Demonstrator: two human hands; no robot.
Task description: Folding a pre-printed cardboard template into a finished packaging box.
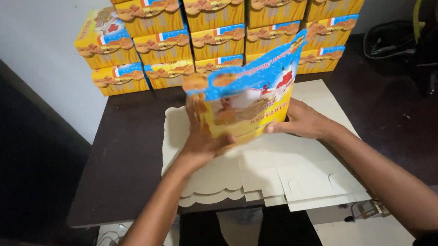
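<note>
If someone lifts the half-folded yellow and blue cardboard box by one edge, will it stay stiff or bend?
The half-folded yellow and blue cardboard box is thin sheet, so it probably bends. Its raised flap already curves. It likely feels light: the left hand and right hand hold it loosely.

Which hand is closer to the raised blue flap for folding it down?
Probably the right hand: it grips the yellow-and-blue cardboard box on the side where the blue flap rises.
</note>
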